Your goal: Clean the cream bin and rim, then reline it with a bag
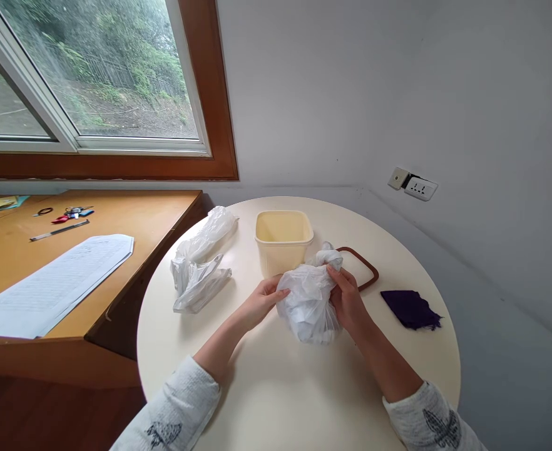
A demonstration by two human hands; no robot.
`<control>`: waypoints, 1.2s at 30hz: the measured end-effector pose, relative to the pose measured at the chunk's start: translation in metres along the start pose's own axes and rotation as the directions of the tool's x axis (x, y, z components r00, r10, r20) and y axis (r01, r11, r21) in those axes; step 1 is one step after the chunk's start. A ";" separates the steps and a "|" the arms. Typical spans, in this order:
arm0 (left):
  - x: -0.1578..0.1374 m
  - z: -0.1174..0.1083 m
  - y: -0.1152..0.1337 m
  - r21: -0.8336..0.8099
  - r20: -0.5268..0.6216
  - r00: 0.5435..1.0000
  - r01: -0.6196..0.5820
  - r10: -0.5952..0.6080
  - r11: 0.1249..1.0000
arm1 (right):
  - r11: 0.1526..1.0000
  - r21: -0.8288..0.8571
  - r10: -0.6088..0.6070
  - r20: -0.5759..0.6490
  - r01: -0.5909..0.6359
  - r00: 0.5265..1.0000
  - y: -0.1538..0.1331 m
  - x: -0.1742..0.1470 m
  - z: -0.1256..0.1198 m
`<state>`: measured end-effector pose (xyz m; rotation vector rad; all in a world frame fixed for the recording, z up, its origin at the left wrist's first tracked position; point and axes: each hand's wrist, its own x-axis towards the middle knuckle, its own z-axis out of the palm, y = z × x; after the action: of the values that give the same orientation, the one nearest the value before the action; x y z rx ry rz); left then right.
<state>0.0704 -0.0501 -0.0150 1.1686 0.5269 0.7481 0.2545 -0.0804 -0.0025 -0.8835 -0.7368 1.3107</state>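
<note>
A crumpled white plastic bag (pixel 310 300), bunched full with its contents hidden, is held up over the round table in front of me. My left hand (pixel 264 300) pinches its left side, the thumb on top. On the right, my right hand (pixel 346 294) grips the bag near its twisted neck. Just behind the bag stands a cream plastic bin (pixel 276 250), upright with its mouth facing up. A brown rounded frame (pixel 367 266) lies flat beyond my right hand, partly covered by the hand and bag.
Thin plastic bags (pixel 201 269) lie on the left of the round white table (pixel 285 401). A folded dark purple cloth (pixel 411 309) rests at the right. On the wooden desk (pixel 163 216) are papers (pixel 60 282), a pen (pixel 60 230) and keys (pixel 76 213).
</note>
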 end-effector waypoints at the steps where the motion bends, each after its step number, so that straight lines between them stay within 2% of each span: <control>1: 0.000 -0.001 0.000 -0.003 -0.002 1.000 0.007 -0.007 1.000 | 1.000 -0.008 0.001 -0.004 -0.002 1.000 0.000 0.000 0.000; 11: 0.001 -0.002 -0.001 -0.067 -0.104 0.994 0.011 -0.018 0.998 | 1.000 0.022 -0.010 -0.005 0.010 1.000 -0.006 0.000 -0.001; 17: 0.003 -0.002 -0.003 -0.204 -0.195 0.979 0.018 -0.058 0.979 | 1.000 0.014 -0.026 -0.021 0.027 0.999 -0.011 0.002 -0.006; 24: 0.007 -0.009 -0.006 -0.306 -0.220 0.969 0.043 -0.115 0.951 | 0.999 -0.022 -0.037 0.082 0.039 0.996 -0.028 -0.005 -0.006; 27: 0.008 -0.014 -0.005 -0.303 -0.177 0.979 0.048 -0.106 0.952 | 0.994 -0.040 -0.095 0.087 0.099 0.992 -0.039 -0.014 -0.005; 32: 0.007 -0.018 -0.003 -0.255 -0.094 0.992 0.054 -0.080 0.965 | 0.964 -0.047 -0.261 -0.008 0.260 0.965 -0.074 -0.022 0.000; 34: 0.007 -0.018 -0.005 -0.229 -0.099 0.991 0.067 -0.092 0.971 | 0.921 -0.101 -0.384 -0.067 0.376 0.921 -0.097 -0.016 0.007; 36: 0.006 -0.019 -0.008 -0.206 -0.109 0.988 0.082 -0.106 0.975 | 0.840 -0.149 -0.538 -0.109 0.521 0.836 -0.123 -0.004 0.018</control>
<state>0.0629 -0.0353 -0.0282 0.9087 0.5884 0.7742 0.2987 -0.0865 0.1140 -0.7795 -0.8706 0.7046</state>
